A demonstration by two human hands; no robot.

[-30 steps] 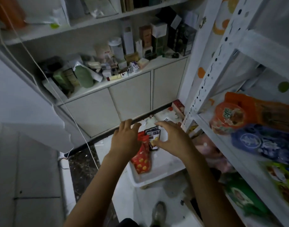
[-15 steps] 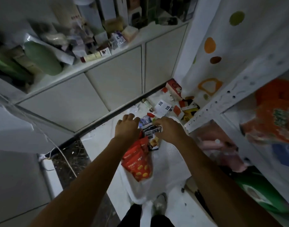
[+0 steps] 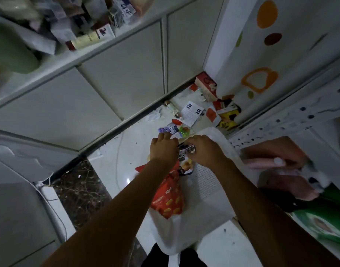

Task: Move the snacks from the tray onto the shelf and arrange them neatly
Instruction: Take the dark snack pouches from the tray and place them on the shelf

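In the head view the right hand pinches the top edge of the dark snack packet with curled fingers, probably to lift it upright from the white tray on the floor; the left hand bends its fingers down just beside, over the red snack bag, but whether it grips anything I cannot tell. The shelf stands near at the right, so the carry looks short.
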